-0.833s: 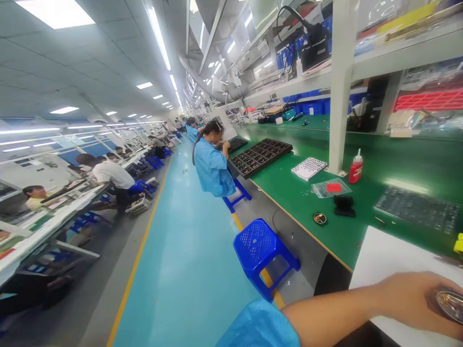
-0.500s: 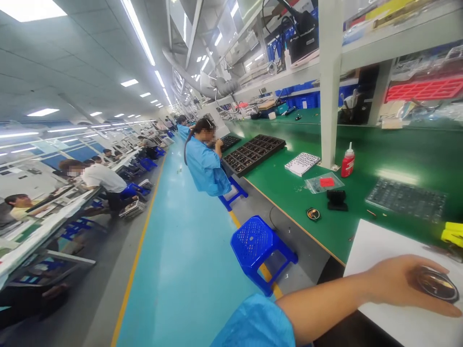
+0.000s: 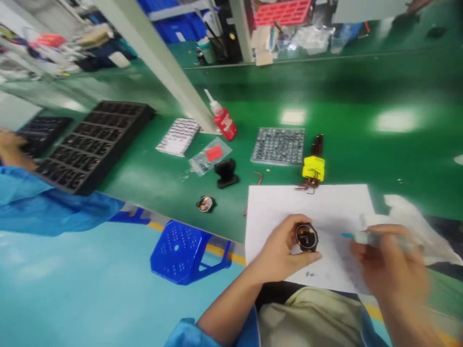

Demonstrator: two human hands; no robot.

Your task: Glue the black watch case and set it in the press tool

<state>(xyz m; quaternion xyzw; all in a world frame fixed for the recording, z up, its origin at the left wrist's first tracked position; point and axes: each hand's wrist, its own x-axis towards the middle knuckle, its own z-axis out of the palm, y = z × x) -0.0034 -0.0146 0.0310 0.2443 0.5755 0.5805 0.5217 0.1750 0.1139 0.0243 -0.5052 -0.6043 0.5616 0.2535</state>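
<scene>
The left hand (image 3: 280, 250) pinches a round black part (image 3: 307, 237) between thumb and fingertips, lower centre, over the white sheet (image 3: 289, 205). The right hand (image 3: 388, 262) (badly blurred) lies just right; its grip cannot be told.

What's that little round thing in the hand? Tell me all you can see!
The small round part is a dark ring with a shiny, metal-looking inside that shows brownish glints. It faces up toward the camera. The left hand pinches it by its rim, just above the white sheet of paper on the green bench. The blurred right hand is close beside it but does not touch it. Finer details are too small to tell.
</scene>
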